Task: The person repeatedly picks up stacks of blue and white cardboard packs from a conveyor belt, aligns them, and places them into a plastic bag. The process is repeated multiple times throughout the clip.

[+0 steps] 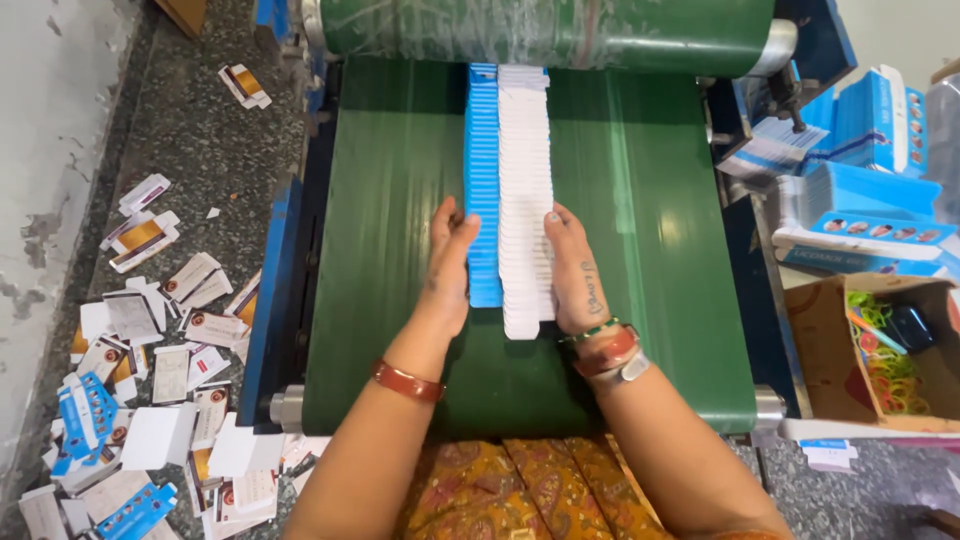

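I am seeing the row of flat cartons [512, 200] lying in the centre of the frame on the green belt [390, 250], long axis running toward the top | left hand [448, 262] and right hand [573, 270] are pressing open-palmed on its two sides, equally near | wrists are pointing up the frame.

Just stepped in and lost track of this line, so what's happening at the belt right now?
A person stands at the end of a green conveyor belt with a long overlapping row of flat blue-and-white cartons lying on it. The left hand presses against the row's blue side and the right hand against its white side, squeezing the near end between them. Loose cartons litter the floor to the left, and a cardboard box of rubber bands sits to the right.
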